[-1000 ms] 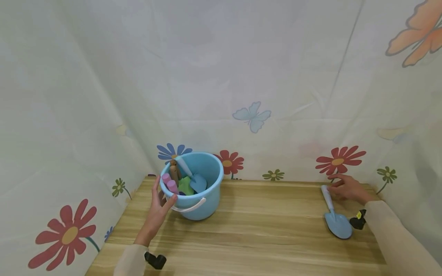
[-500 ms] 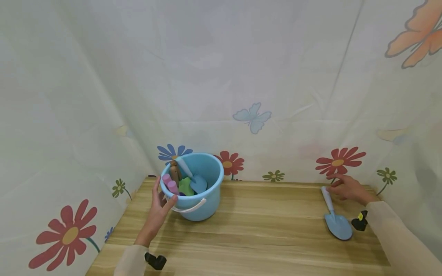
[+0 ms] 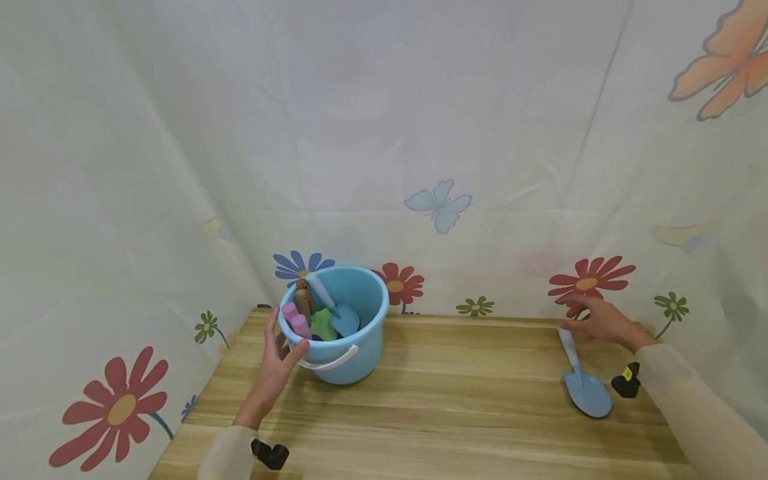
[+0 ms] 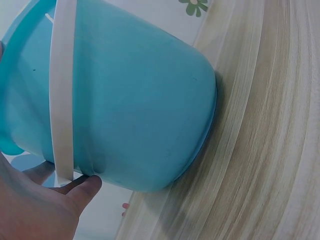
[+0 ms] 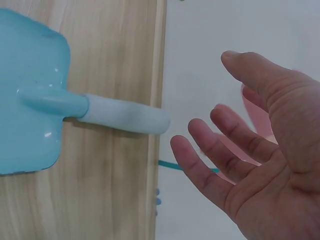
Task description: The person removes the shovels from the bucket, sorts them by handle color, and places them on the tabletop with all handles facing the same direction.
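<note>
Blue bucket [image 3: 363, 350] | I see left hand [image 3: 277, 365] gripping its side — likely steadying it | right hand [image 3: 605, 325], fingers parted, empty — trowel [image 3: 589, 395] lying handle-first beside it

Across the upper frame and down both sides, a pale, creased cloth [image 3: 360, 100]. Printed on it: at upper right, an orange butterfly [image 3: 728, 52], cut off by the edge; just right of centre, a blue butterfly [image 3: 443, 204]; at lower left, a red flower [image 3: 122, 409] with a yellow heart; at right, a green flower [image 3: 671, 305]. Along the bottom, a wooden table [image 3: 456, 407].
</note>
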`<state>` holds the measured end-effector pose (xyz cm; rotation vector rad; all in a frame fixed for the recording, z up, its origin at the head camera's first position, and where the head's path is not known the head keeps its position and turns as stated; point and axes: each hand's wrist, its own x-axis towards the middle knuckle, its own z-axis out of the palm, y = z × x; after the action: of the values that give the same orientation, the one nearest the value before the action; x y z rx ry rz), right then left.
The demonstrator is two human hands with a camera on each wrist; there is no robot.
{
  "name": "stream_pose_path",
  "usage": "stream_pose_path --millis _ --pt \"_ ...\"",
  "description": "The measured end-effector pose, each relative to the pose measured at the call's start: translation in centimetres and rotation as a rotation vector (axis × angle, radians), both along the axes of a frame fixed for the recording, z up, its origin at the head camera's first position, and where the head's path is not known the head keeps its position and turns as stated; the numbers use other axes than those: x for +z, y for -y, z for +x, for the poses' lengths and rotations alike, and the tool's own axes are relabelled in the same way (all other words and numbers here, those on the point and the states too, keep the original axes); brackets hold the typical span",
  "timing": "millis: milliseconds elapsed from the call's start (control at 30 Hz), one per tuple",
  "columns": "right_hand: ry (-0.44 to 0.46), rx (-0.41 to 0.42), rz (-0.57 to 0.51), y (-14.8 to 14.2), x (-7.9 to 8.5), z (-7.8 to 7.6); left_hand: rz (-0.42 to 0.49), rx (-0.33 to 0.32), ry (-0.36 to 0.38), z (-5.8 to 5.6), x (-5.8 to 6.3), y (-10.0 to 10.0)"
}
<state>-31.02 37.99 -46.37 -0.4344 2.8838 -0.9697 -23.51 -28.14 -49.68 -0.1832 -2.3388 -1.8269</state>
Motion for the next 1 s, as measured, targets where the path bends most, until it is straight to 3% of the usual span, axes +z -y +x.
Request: stream_pose_path --millis 367,600,800,1000 --pt "-0.017 0.060 -0.031 1.5 0.8 0.0 0.003 0.005 -0.011 -0.1 -0.1 0.0" --pt "-0.115 0.113 -0.008 2.1 1.4 0.3 -0.007 0.010 0.007 0.0 -0.1 -0.1" --pt "-0.060 0.123 -0.044 3.4 2.4 0.6 0.000 0.004 -0.007 -0.1 0.0 -0.2" --pt "-0.110 0.150 -0.016 4.7 2.7 0.4 0.006 0.000 -0.014 -0.2 0.0 -0.1"
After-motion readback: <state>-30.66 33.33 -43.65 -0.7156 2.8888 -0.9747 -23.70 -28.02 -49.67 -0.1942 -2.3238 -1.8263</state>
